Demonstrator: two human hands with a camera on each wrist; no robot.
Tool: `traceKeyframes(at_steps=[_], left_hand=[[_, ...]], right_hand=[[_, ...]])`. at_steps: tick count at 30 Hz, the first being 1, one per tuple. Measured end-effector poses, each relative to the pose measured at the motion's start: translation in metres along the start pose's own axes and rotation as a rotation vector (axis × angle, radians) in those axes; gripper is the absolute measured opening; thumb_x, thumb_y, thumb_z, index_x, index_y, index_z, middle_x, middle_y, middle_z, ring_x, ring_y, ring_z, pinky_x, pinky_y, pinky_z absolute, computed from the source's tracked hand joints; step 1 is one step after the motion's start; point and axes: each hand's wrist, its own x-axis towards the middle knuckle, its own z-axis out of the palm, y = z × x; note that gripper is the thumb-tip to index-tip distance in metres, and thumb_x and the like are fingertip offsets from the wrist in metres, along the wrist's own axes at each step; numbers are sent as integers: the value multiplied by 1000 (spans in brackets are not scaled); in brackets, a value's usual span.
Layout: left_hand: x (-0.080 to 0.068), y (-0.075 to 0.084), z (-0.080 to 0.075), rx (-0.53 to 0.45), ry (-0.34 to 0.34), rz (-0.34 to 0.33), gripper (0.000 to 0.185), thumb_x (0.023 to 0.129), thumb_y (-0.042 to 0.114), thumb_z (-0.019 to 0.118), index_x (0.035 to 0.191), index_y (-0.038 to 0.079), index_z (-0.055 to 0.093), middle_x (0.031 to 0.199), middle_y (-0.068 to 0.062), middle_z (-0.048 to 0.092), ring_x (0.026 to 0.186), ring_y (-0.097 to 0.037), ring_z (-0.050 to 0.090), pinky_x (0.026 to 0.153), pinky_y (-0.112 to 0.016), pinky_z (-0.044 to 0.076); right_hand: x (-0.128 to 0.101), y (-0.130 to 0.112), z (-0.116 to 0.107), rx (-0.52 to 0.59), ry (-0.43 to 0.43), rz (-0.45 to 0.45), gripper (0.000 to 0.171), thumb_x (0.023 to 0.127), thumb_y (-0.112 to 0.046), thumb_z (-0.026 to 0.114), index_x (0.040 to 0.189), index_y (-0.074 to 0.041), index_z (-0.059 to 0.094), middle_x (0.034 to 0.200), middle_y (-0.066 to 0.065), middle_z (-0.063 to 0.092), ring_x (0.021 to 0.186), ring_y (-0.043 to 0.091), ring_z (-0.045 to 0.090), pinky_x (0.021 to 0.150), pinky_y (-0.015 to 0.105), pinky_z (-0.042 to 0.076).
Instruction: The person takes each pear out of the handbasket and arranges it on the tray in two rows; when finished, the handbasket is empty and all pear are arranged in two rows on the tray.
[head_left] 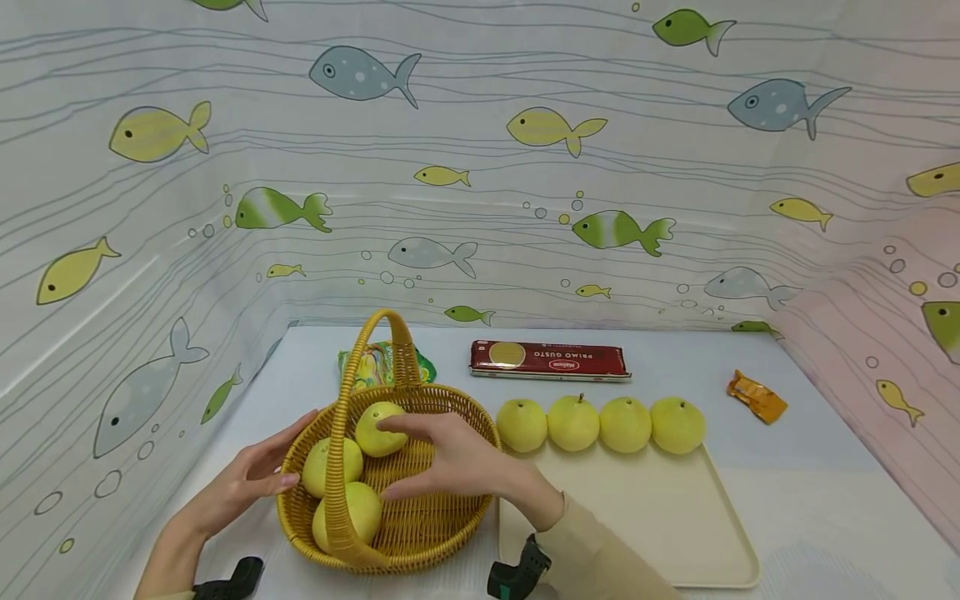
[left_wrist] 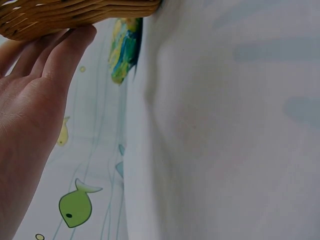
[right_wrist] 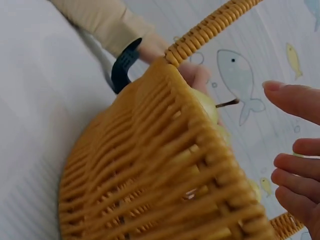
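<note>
A wicker basket point(head_left: 420, 517) with a tall handle holds three round yellow pears: one at the back point(head_left: 381, 440), one at the left point(head_left: 318, 471), one at the front point(head_left: 362, 512). My left hand point(head_left: 242, 479) rests against the basket's left side, its fingers fairly straight on the outer wall and the thumb near the rim. Over the inside of the basket is my right hand point(head_left: 457, 458), thumb and fingers spread apart and holding nothing. Its index fingertip overlaps the back pear in the head view; whether it touches, I cannot tell. The right wrist view shows the fingers apart above the rim.
Several yellow pears point(head_left: 626, 425) stand in a row along the back of a cream tray point(head_left: 630, 517), right of the basket. Behind lie a red spaghetti pack point(head_left: 551, 360) and a green packet point(head_left: 372, 367). An orange wrapper point(head_left: 756, 397) lies at right. Fish-patterned cloth walls enclose the table.
</note>
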Motion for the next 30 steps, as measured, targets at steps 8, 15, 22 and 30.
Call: traceKeyframes(at_steps=[8, 15, 22, 30], left_hand=[[1, 7, 1, 1, -3, -20, 71, 97, -2, 47, 161, 8, 18, 167, 1, 20, 141, 11, 29, 104, -9, 31], [0, 7, 2, 3, -5, -24, 71, 97, -1, 48, 161, 9, 17, 167, 3, 20, 142, 11, 29, 103, -10, 32], [-1, 6, 1, 18, 0, -16, 71, 97, -1, 47, 161, 9, 18, 167, 3, 20, 142, 11, 28, 104, -10, 32], [1, 7, 2, -1, -10, -8, 71, 97, -2, 46, 160, 6, 17, 168, -2, 18, 142, 11, 28, 104, -10, 33]], right_hand=[[3, -1, 10, 56, -22, -13, 73, 85, -34, 80, 147, -11, 49, 146, 1, 55, 135, 11, 50, 109, 25, 40], [7, -6, 26, -26, -32, -13, 74, 85, -40, 79, 147, -14, 50, 145, -4, 57, 131, 8, 54, 106, 20, 40], [11, -6, 40, -44, -29, 7, 73, 85, -40, 79, 148, -17, 49, 145, -7, 56, 132, 4, 50, 107, 20, 39], [11, 3, 46, -51, -58, 26, 72, 85, -41, 79, 147, -16, 50, 145, -7, 55, 133, 4, 49, 107, 21, 39]])
